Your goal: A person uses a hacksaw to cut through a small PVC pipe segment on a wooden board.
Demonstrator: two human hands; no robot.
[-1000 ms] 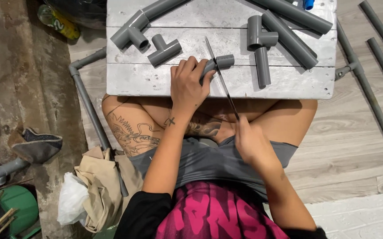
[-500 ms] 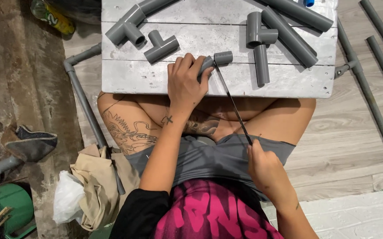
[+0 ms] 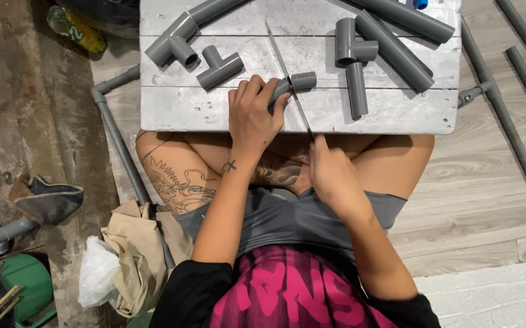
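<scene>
Pipe piece (image 3: 292, 84), short and grey, lies on the white board (image 3: 178, 109) under your left hand (image 3: 252, 116), fingers (image 3: 263, 91) curled round it. Your right hand (image 3: 331, 171) is closed on one thin saw blade (image 3: 287, 73) crossing it. Two tee fittings (image 3: 219, 67) lie to the left, one at right.

The short grey pipe (image 3: 296, 82) is a plastic tube of round section, lying flat and roughly horizontal on the pale board, near its 6 o'clock edge. Its 3 o'clock end is exposed and open; its 9 o'clock end is covered by fingers. The saw blade (image 3: 287, 76) is thin, straight and dark. It crosses the pipe from 11 o'clock to 5 o'clock, apparently resting in a cut, though the contact point is unclear.
</scene>
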